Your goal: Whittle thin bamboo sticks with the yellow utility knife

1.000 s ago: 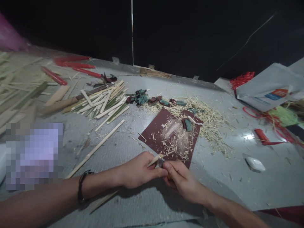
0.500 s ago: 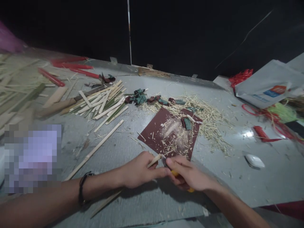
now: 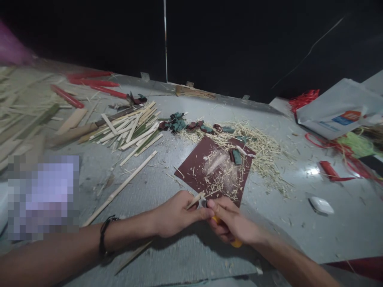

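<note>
Left hand (image 3: 176,217) pinches a bamboo strip (image 3: 194,202) over the bench (image 3: 191,263); right hand (image 3: 230,223) grasps a yellow-handled knife (image 3: 236,242), blade at the strip's tip. I'd judge the strip light, stiff, apt to split, best held well behind the blade. Far right sits a white plastic bag (image 3: 329,109), contents hidden from me.

R side, I've got a white bag (image 3: 318,109) w/ orange-blue logo, red stringy bundle (image 3: 303,100) just L of it. Sm. white obj. (image 3: 322,205) nr. red pc. (image 3: 330,170). Far L: red tubes (image 3: 67,96), pink thing (image 3: 13,47), blurred, can't ID. Dk. wall (image 3: 227,44) behind.
</note>
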Tool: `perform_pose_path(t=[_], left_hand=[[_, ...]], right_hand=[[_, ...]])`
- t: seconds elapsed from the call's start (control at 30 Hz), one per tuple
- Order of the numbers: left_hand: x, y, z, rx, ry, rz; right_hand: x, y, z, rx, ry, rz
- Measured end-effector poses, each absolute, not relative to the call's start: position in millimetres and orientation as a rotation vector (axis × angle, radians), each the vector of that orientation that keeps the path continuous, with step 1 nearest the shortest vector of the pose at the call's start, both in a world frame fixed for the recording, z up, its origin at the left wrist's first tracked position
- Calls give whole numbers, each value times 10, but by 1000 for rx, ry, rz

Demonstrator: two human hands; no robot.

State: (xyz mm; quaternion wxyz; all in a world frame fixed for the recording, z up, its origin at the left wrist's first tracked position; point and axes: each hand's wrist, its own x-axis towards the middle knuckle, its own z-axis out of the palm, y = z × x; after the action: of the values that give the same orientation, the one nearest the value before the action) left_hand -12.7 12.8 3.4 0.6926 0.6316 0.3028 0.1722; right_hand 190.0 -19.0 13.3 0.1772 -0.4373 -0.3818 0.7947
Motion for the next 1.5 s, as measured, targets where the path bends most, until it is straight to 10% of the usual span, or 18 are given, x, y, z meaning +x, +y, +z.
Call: perform_pose_path(t=[0.33,1.03,1.5], left_hand=[[-65,36,106,1506,885,261],[-104,100,90,1393,620,360],[-55,38,76,1485,882,397]], right_hand=[[2067,39,251,-1244,-869,1842],[2084,-26,156,-977,-962,2635],[1840,-162,170,-1384,-831,1880]])
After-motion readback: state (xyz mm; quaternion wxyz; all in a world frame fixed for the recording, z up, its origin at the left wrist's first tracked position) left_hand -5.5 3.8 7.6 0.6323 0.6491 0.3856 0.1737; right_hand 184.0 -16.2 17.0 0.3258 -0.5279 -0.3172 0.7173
